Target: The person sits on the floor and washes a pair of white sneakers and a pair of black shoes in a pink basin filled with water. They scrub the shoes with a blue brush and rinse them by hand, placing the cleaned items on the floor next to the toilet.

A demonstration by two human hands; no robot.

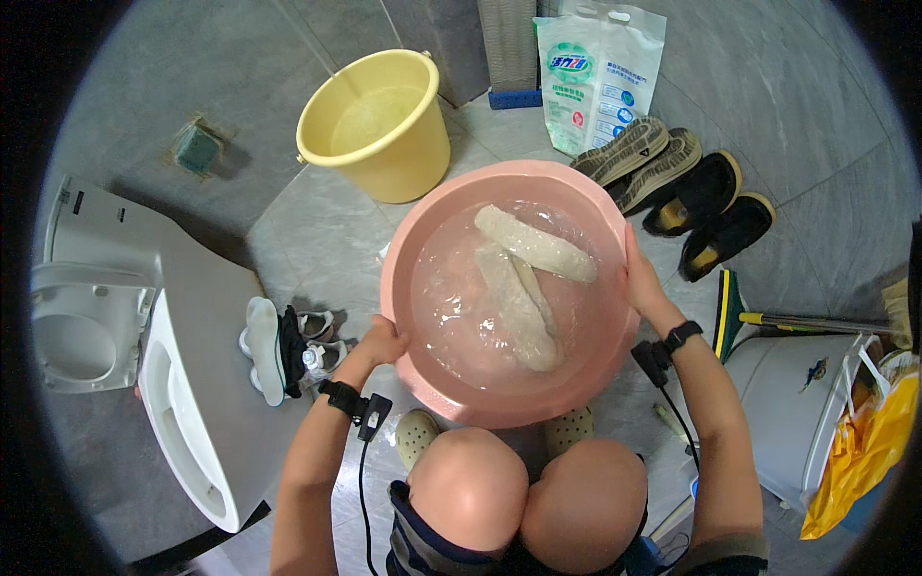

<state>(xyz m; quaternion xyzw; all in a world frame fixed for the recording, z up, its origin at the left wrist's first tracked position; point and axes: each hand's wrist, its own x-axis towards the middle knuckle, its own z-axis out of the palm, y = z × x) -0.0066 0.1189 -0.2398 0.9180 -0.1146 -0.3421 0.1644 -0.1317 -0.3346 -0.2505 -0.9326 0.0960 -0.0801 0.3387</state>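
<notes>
Before my knees is a round pink plastic basin (400, 263), partly filled with water. In the water lie long, pale, soaked pieces that look like shoe insoles. One insole (536, 243) slants across the upper right, and another insole (513, 306) stretches below it, with a further pale edge partly hidden alongside. My left hand (384, 341) grips the rim at the basin's lower left. On the opposite side, my right hand (643, 277) holds the right rim, its fingers partly hidden behind the wall. Both wrists wear black straps with cabled devices.
A yellow bucket (392, 155) holding water stands behind the basin, with a stream falling into it. Detergent bag (601, 79), upturned shoes (634, 162) and black slippers (727, 234) sit far right. Sneakers (317, 345) are left, near the toilet (94, 324); a grey bin (785, 410) is right.
</notes>
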